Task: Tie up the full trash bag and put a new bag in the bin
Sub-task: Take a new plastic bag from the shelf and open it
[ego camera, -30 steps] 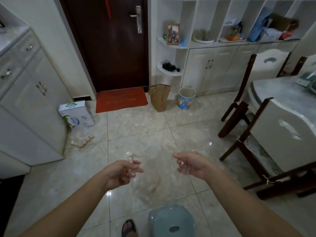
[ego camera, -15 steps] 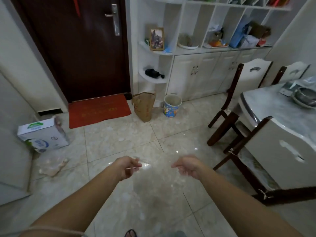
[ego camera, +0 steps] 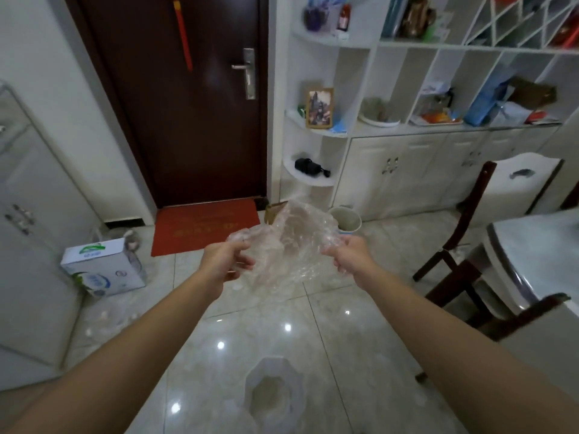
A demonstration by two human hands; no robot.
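A clear, thin plastic bag [ego camera: 293, 245] billows in the air between my two hands, in front of me above the tiled floor. My left hand [ego camera: 224, 261] grips its left edge with curled fingers. My right hand [ego camera: 351, 255] grips the right edge. The small round bin [ego camera: 346, 219] stands on the floor by the white cabinet, partly behind the bag. A brown paper bag [ego camera: 272, 212] stands left of the bin. A filled clear bag [ego camera: 125, 238] lies by the wall near the milk carton.
A white and green carton [ego camera: 103, 266] lies on the floor at left beside a grey cabinet [ego camera: 28, 233]. A red doormat [ego camera: 203, 228] lies before the dark door. Chairs [ego camera: 470, 220] and a marble table [ego camera: 539, 245] stand at right. A pale stool [ego camera: 272, 393] is at my feet.
My hands have risen and the clear bag has puffed up with air between them. My view has tilted up toward the door and shelves.
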